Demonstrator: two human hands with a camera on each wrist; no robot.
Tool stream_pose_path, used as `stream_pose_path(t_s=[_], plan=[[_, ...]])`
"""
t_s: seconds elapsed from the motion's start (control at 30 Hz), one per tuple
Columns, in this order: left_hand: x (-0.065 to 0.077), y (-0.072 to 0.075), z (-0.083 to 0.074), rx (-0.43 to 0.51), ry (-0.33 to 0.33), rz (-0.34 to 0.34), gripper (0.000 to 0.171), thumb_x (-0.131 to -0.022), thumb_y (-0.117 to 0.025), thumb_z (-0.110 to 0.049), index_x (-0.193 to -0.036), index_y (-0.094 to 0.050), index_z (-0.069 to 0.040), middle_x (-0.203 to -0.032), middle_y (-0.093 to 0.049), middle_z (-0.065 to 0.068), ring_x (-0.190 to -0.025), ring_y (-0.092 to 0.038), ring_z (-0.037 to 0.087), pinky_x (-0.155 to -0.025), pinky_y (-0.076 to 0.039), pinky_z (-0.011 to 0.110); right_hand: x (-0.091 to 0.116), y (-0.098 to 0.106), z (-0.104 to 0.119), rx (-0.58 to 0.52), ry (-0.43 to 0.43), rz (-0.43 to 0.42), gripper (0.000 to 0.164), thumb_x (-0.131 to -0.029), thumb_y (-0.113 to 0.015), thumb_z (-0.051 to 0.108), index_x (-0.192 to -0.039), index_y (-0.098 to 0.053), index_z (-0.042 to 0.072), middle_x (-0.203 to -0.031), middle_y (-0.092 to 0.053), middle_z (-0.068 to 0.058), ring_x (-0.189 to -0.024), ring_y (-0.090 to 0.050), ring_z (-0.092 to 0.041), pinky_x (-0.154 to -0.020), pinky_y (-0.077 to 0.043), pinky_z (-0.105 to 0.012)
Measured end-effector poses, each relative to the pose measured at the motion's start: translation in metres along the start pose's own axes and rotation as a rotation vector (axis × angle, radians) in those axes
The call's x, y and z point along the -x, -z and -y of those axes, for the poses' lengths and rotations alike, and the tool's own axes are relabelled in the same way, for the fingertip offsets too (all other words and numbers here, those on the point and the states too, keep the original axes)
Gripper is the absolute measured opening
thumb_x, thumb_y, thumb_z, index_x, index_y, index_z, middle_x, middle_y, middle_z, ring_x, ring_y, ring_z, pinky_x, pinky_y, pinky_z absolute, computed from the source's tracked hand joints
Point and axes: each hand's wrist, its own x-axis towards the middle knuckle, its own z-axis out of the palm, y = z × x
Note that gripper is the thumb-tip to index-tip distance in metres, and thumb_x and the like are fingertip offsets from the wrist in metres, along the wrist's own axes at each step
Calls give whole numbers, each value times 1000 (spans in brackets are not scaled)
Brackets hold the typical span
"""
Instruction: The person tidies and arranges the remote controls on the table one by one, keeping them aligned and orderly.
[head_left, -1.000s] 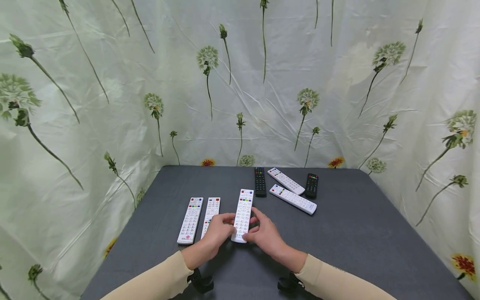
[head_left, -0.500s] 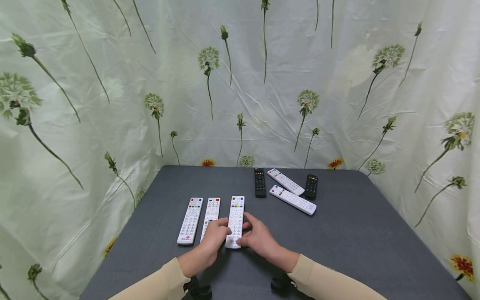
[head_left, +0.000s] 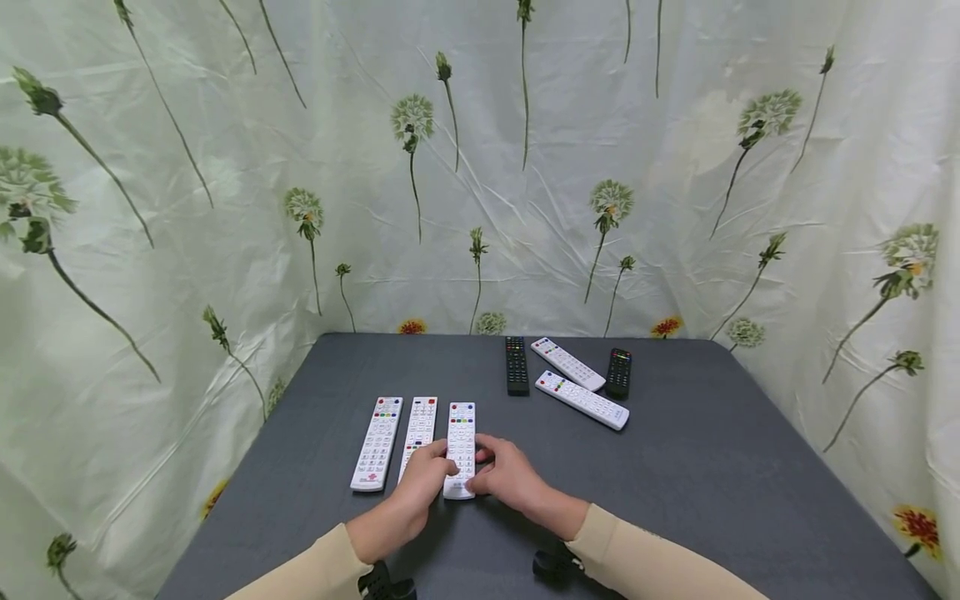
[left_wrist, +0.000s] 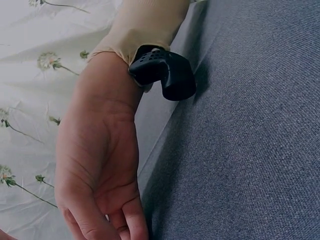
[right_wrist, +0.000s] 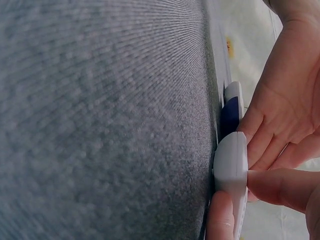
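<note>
A white remote control with coloured buttons lies lengthwise between both hands at the near middle of the table. My left hand holds its left side, the thumb over its lower face. From the right, my right hand grips the lower edge with thumb and fingers. The right wrist view shows this remote low against the cloth, digits on it from both hands. Just left of it is a second white remote, its lower part covered by my left hand. Loosely bent fingers appear in the left wrist view.
Another white remote lies farthest left in the row. Toward the back right are a long black remote, two slanted white remotes and a short black remote. A flowered curtain hangs behind the dark grey table.
Both hands have carried the white remote left and toward me, next to the row's second remote. Its tilt has straightened, and it has come down to the table. The other remotes stay put.
</note>
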Motion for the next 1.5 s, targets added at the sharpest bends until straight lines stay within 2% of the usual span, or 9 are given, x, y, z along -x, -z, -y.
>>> stream_pose_path(t_s=[0.3, 0.53, 0.77, 0.97, 1.1, 1.23, 1.37, 1.5], plan=[[0, 4, 2, -20, -27, 2, 66, -79, -51, 4, -144, -42, 15, -149, -42, 30, -143, -29, 43, -114, -21, 60, 2, -4, 5, 25, -25, -24, 76, -73, -82, 0, -142, -50, -6, -105, -60, -12, -77, -63, -14, -62, -49, -28], [1, 5, 3, -35, -10, -4, 67, -79, -52, 3, -144, -41, 15, -149, -40, 32, -144, -28, 43, -115, -20, 60, 4, -6, 4, 30, -26, -22, 76, -74, -83, 1, -142, -49, -7, -103, -60, -9, -79, -63, -15, -62, -49, -28], [3, 6, 0, -23, 10, 6, 67, -82, -52, 2, -146, -37, 16, -153, -35, 32, -145, -24, 44, -115, -18, 60, 7, -8, 5, 28, -9, -17, 76, -75, -82, 0, -142, -49, -7, -105, -58, -12, -81, -63, -17, -62, -50, -27], [4, 5, -2, -13, -1, 13, 68, -82, -52, 2, -147, -36, 16, -152, -36, 31, -145, -26, 43, -115, -21, 60, 6, -7, 5, 22, -10, -18, 75, -74, -83, 1, -142, -50, -7, -104, -58, -11, -80, -63, -16, -63, -51, -27], [5, 3, -5, -13, -38, 26, 69, -81, -52, 3, -148, -36, 14, -151, -39, 30, -143, -30, 42, -114, -23, 60, 7, -2, 7, -17, -19, 11, 76, -75, -82, 1, -143, -49, -7, -107, -60, -12, -80, -65, -15, -65, -52, -28], [3, 4, -14, -22, -71, 8, 70, -81, -52, 3, -148, -36, 13, -151, -39, 30, -142, -32, 42, -114, -25, 59, 7, 8, 10, -88, -35, 67, 77, -76, -80, -1, -145, -46, -7, -111, -61, -17, -83, -66, -18, -69, -55, -31], [-1, 6, -24, -1, -65, -17, 68, -83, -52, 1, -149, -37, 11, -152, -37, 31, -143, -31, 44, -114, -25, 59, 6, 18, 13, -141, -70, 100, 78, -79, -78, 1, -148, -43, -4, -118, -58, -20, -91, -65, -22, -75, -57, -35], [-10, 6, -29, 22, -58, -22, 67, -83, -52, 0, -148, -40, 8, -148, -41, 32, -138, -37, 45, -111, -30, 59, 4, 30, 15, -151, -78, 103, 78, -81, -78, 4, -150, -41, -2, -124, -57, -23, -99, -63, -25, -80, -57, -39]])
